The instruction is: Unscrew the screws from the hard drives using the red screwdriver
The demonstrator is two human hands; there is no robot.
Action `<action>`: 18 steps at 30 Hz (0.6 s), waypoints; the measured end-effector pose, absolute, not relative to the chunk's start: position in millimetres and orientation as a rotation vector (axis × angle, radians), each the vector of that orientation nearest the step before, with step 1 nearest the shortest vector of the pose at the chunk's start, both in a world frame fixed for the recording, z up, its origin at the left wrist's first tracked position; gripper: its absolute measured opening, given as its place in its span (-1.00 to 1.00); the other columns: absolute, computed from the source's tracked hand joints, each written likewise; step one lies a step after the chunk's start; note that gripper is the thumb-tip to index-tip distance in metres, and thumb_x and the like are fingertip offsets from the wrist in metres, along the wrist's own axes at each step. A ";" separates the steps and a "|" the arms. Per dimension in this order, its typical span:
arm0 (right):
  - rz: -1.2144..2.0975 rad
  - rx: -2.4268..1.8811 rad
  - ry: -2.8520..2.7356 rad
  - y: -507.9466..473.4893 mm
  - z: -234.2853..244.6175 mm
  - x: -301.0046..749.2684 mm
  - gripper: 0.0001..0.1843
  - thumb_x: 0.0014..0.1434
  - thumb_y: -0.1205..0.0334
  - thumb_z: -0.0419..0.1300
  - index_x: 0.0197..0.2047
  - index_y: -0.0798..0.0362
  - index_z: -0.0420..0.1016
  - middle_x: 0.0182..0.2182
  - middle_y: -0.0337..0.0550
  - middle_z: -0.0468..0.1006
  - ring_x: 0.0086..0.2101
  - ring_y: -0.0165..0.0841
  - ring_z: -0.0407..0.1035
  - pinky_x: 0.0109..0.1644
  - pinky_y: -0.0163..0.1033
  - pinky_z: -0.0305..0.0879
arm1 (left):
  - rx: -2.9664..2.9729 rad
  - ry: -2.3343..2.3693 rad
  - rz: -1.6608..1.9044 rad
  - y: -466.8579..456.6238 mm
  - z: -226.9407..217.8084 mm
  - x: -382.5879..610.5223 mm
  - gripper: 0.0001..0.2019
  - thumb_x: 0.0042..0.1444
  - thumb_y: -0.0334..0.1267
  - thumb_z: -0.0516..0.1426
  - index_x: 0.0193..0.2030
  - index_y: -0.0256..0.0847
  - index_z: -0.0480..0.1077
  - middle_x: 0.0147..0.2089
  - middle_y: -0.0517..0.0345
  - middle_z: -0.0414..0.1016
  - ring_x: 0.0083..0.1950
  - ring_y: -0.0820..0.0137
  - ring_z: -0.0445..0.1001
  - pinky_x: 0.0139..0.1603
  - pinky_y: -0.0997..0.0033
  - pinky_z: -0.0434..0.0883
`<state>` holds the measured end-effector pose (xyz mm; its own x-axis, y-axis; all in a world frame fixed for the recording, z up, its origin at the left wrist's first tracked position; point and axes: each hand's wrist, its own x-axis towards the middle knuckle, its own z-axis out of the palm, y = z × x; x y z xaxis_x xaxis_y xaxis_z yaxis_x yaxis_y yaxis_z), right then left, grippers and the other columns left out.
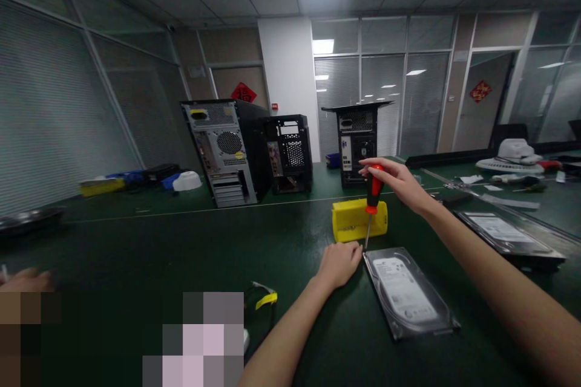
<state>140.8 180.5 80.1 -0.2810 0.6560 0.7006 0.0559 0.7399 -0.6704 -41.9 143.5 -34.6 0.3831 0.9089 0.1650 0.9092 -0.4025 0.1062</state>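
Observation:
My right hand grips the top of a red and black screwdriver, which stands nearly upright. Its tip meets the upper left corner of a hard drive lying label up on the green table. Beside that corner, my left hand rests on the table with its fingers curled together near the tip; whatever they may pinch is hidden. Just behind, a yellow open bin lies with a few small metal pieces inside, probably screws.
Computer cases stand along the back. To the right lies a second hard drive. A cable with a yellow tag is left of my forearm. Another person's hand shows at the left edge; a white helmet-like object sits far right.

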 end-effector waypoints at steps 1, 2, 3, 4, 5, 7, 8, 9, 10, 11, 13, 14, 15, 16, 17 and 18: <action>0.672 -0.560 -1.765 180.7 79.2 139.4 -0.65 0.12 0.11 0.06 -0.03 0.01 0.37 -0.23 -0.12 0.49 -0.17 -0.29 0.37 -0.06 -0.13 0.26 | -2.601 -1.728 -0.297 142.8 -34.3 -41.6 -0.55 0.22 -0.06 -0.26 -0.23 -0.17 0.40 -0.24 0.06 0.49 -0.20 0.27 0.46 -0.22 0.37 0.30; 0.692 -0.560 -1.750 181.1 78.2 137.8 -0.64 0.11 0.10 0.08 -0.03 0.01 0.36 -0.27 -0.13 0.49 -0.22 -0.30 0.38 -0.09 -0.13 0.28 | -2.589 -1.745 -0.282 142.2 -33.8 -41.2 -0.55 0.22 -0.07 -0.26 -0.23 -0.17 0.40 -0.23 0.05 0.49 -0.19 0.27 0.46 -0.21 0.36 0.30; 0.707 -0.558 -1.739 181.5 77.4 136.3 -0.63 0.09 0.10 0.09 -0.03 0.01 0.36 -0.30 -0.14 0.49 -0.25 -0.31 0.39 -0.11 -0.14 0.30 | -2.580 -1.758 -0.269 141.7 -33.4 -40.8 -0.55 0.22 -0.07 -0.26 -0.23 -0.17 0.40 -0.23 0.05 0.49 -0.19 0.27 0.46 -0.20 0.36 0.30; 0.719 -0.554 -1.734 181.9 76.8 135.2 -0.63 0.08 0.09 0.11 -0.04 0.01 0.36 -0.31 -0.15 0.48 -0.28 -0.32 0.40 -0.13 -0.14 0.31 | -2.575 -1.764 -0.261 141.4 -33.0 -40.4 -0.55 0.22 -0.07 -0.26 -0.22 -0.17 0.40 -0.23 0.05 0.49 -0.18 0.27 0.46 -0.19 0.36 0.30; 0.727 -0.548 -1.734 182.1 76.5 134.6 -0.62 0.08 0.09 0.11 -0.04 0.02 0.36 -0.32 -0.16 0.48 -0.29 -0.33 0.40 -0.14 -0.15 0.32 | -2.573 -1.766 -0.260 141.2 -32.8 -40.2 -0.55 0.22 -0.07 -0.26 -0.22 -0.17 0.40 -0.22 0.05 0.49 -0.18 0.27 0.45 -0.19 0.36 0.30; 0.740 -0.540 -1.735 181.8 77.2 135.4 -0.63 0.10 0.07 0.09 -0.04 0.02 0.37 -0.32 -0.15 0.48 -0.30 -0.33 0.40 -0.16 -0.16 0.33 | -2.575 -1.766 -0.276 141.6 -32.7 -39.9 -0.55 0.22 -0.06 -0.26 -0.22 -0.17 0.39 -0.23 0.05 0.49 -0.18 0.27 0.45 -0.20 0.37 0.30; 0.753 -0.541 -1.734 181.3 78.1 136.8 -0.63 0.12 0.05 0.05 -0.04 0.02 0.38 -0.30 -0.14 0.48 -0.29 -0.33 0.41 -0.17 -0.16 0.34 | -2.579 -1.764 -0.288 142.0 -32.9 -40.0 -0.55 0.22 -0.05 -0.26 -0.22 -0.16 0.39 -0.23 0.06 0.49 -0.19 0.27 0.45 -0.21 0.37 0.30; 0.773 -0.546 -1.734 180.7 79.1 138.5 -0.63 0.15 0.05 0.01 -0.04 0.01 0.39 -0.27 -0.13 0.49 -0.28 -0.33 0.41 -0.17 -0.17 0.34 | -2.586 -1.761 -0.303 142.4 -33.2 -40.2 -0.55 0.22 -0.05 -0.26 -0.22 -0.16 0.38 -0.24 0.06 0.49 -0.20 0.28 0.45 -0.21 0.37 0.29; 0.795 -0.552 -1.739 179.9 80.3 140.4 -0.62 0.17 0.05 -0.02 -0.03 0.01 0.39 -0.23 -0.12 0.49 -0.26 -0.32 0.41 -0.16 -0.16 0.34 | -2.596 -1.755 -0.317 142.9 -33.6 -40.5 -0.55 0.21 -0.04 -0.26 -0.22 -0.16 0.38 -0.25 0.06 0.49 -0.21 0.28 0.45 -0.21 0.36 0.29; 0.818 -0.556 -1.748 179.2 81.4 142.2 -0.62 0.18 0.06 -0.05 -0.02 0.00 0.38 -0.19 -0.11 0.48 -0.24 -0.31 0.40 -0.15 -0.16 0.33 | -2.611 -1.745 -0.331 143.3 -34.0 -40.9 -0.56 0.21 -0.03 -0.25 -0.23 -0.16 0.38 -0.25 0.06 0.48 -0.22 0.29 0.45 -0.21 0.37 0.29; 0.850 -0.549 -1.774 177.8 83.1 144.8 -0.62 0.19 0.08 -0.04 0.01 0.01 0.36 -0.13 -0.09 0.47 -0.19 -0.29 0.39 -0.12 -0.13 0.32 | -2.636 -1.725 -0.353 143.9 -34.9 -41.8 -0.56 0.21 -0.03 -0.25 -0.23 -0.16 0.38 -0.26 0.07 0.48 -0.23 0.30 0.45 -0.22 0.37 0.28; 0.854 -0.539 -1.784 177.3 83.7 145.3 -0.62 0.18 0.09 -0.03 0.01 0.01 0.36 -0.13 -0.08 0.47 -0.17 -0.28 0.39 -0.09 -0.11 0.31 | -2.643 -1.718 -0.360 144.2 -35.3 -42.2 -0.56 0.21 -0.03 -0.25 -0.24 -0.16 0.38 -0.26 0.07 0.48 -0.23 0.30 0.45 -0.23 0.38 0.28; 0.852 -0.530 -1.792 177.0 84.1 145.3 -0.62 0.17 0.09 -0.01 0.01 0.02 0.36 -0.14 -0.08 0.47 -0.16 -0.27 0.38 -0.07 -0.10 0.29 | -2.645 -1.713 -0.366 144.5 -35.8 -42.7 -0.56 0.21 -0.03 -0.25 -0.24 -0.16 0.38 -0.26 0.07 0.48 -0.24 0.30 0.45 -0.24 0.39 0.28; 0.845 -0.526 -1.795 176.8 84.3 144.9 -0.63 0.16 0.09 0.01 -0.01 0.03 0.37 -0.16 -0.08 0.48 -0.15 -0.27 0.38 -0.05 -0.09 0.28 | -2.645 -1.707 -0.370 144.8 -36.3 -43.1 -0.56 0.21 -0.03 -0.25 -0.25 -0.16 0.38 -0.27 0.08 0.48 -0.24 0.30 0.45 -0.24 0.39 0.28; 0.833 -0.529 -1.794 176.6 84.3 144.2 -0.64 0.15 0.08 0.03 -0.03 0.03 0.38 -0.19 -0.08 0.50 -0.15 -0.26 0.38 -0.04 -0.08 0.27 | -2.642 -1.701 -0.373 145.3 -36.8 -43.5 -0.56 0.22 -0.04 -0.26 -0.25 -0.16 0.38 -0.28 0.09 0.48 -0.25 0.30 0.45 -0.25 0.40 0.28; 0.816 -0.535 -1.791 176.6 84.3 143.2 -0.65 0.14 0.08 0.05 -0.06 0.04 0.39 -0.22 -0.09 0.51 -0.16 -0.27 0.38 -0.03 -0.08 0.27 | -2.641 -1.690 -0.378 145.8 -37.4 -43.9 -0.56 0.22 -0.04 -0.26 -0.26 -0.15 0.38 -0.28 0.10 0.48 -0.25 0.31 0.45 -0.26 0.40 0.28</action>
